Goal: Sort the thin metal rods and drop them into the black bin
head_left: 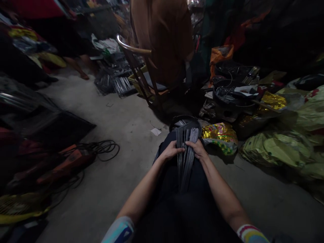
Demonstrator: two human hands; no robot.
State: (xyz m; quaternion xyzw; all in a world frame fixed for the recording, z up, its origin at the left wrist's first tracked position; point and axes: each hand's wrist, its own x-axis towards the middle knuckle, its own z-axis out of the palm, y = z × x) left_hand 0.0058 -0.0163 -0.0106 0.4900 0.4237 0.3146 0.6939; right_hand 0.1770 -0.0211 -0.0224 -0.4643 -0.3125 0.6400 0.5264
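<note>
Over my lap, my left hand (174, 151) grips one side of a fanned bundle of thin grey metal rods (187, 165). My right hand (197, 149) is closed around the thicker right-hand part of the same bundle. Both thumbs lie across the front of the rods, with a narrow gap between the two parts near the top. Lower down, the rods come together against my dark trousers. Just beyond my knees stands a dark round basin (186, 120) with more metal pieces in it. The fingers behind the rods are hidden.
Ahead, a person in a brown shirt (164, 40) sits on a chair (134, 50). Shiny gold packaging (220, 133) and yellowish sacks (273, 148) lie to the right. A black cable (107, 150) coils on the floor at left. A pan of metal pieces (227, 96) stands at right.
</note>
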